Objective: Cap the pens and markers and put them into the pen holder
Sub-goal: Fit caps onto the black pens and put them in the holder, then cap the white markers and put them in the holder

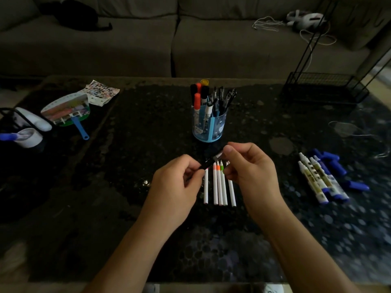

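Nearest the lens, at the lower middle of the frame, two bare forearms are seen reaching up over a dark table (127, 166). Just below the centre, the left hand (177, 178) is curled round the lower end of a black pen (208, 163), which is pinched between thumb and fingers. The right hand (249, 170) is closed with thumb and forefinger on the pen's upper end, where a pale piece (219, 155) shows; whether it is a cap or the tip cannot be told through the blur. The pen is thus held slanting between both hands, raised above a row of white pens (220, 187) with coloured tips, apparently uncapped, lying on the table directly beneath. The pen holder (208, 123), a blue cup already stocked with pens and markers, stands just above the hands, at the centre. At the right of the frame a cluster of white markers (321, 182) is laid beside loose blue caps (335, 163), well apart from both hands. The pen is judged light, stiff and smooth, so likely to roll or slip. A hold on the barrel near the middle would be steadiest, with any cap pressed on straight along the barrel until seated.
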